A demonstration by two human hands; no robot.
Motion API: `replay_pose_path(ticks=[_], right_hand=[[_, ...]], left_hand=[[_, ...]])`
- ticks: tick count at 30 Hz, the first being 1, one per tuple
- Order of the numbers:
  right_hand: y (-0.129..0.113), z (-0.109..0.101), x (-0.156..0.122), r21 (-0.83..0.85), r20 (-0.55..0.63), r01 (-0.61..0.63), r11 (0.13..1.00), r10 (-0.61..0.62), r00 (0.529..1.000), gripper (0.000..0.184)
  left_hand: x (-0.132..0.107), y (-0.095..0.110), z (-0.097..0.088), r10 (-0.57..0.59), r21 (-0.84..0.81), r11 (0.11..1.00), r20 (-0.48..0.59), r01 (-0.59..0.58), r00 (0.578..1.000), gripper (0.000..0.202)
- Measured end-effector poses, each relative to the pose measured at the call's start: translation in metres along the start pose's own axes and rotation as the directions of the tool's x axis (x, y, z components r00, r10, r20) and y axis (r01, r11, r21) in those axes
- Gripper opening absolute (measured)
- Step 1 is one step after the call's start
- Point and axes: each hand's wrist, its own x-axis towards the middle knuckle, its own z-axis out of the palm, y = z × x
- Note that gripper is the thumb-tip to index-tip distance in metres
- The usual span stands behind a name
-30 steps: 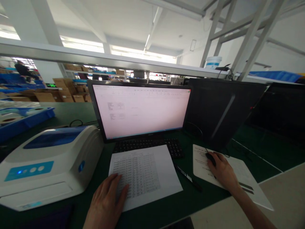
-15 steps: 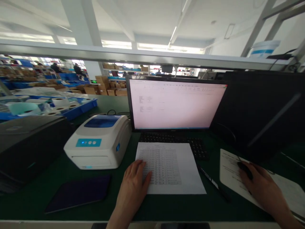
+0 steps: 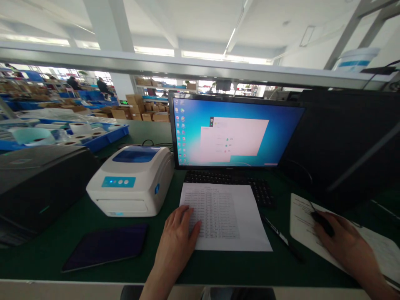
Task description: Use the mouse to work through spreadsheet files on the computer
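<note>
My left hand (image 3: 178, 233) lies flat with its fingers stretched over the left edge of a printed sheet of paper (image 3: 246, 221). The sheet bears a table of small text and overlaps the front of a black keyboard (image 3: 261, 191). On the right, my right hand (image 3: 342, 237) is wrapped over a black computer mouse (image 3: 323, 223), which rests on a white printed sheet (image 3: 301, 225). Behind the keyboard stands a monitor (image 3: 193, 112) showing a blue desktop with icons and two overlapping pale windows. A black pen (image 3: 278, 233) lies between the paper and the mouse.
Left of the paper stands a white label printer (image 3: 125, 187), with a dark purple flat object (image 3: 106, 246) before it. A black printer-like box (image 3: 40, 187) sits farther left. Behind it, a blue tray (image 3: 109, 137) holds rolls. A dark panel (image 3: 353, 146) stands at right.
The monitor has gone from a nearly full-screen white page to a blue desktop with smaller windows. The camera view has shifted slightly. Both hands stay in place.
</note>
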Motion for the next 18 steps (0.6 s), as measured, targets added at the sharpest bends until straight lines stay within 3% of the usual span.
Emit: replay_pose_path(ticks=[18], right_hand=[[-0.0091, -0.0087, 0.0018, 0.036, 0.097, -0.047, 0.998, 0.044, 0.994, 0.083]], left_hand=[[0.0028, 0.0007, -0.004, -0.002, -0.023, 1.0, 0.005, 0.002, 1.0, 0.032]])
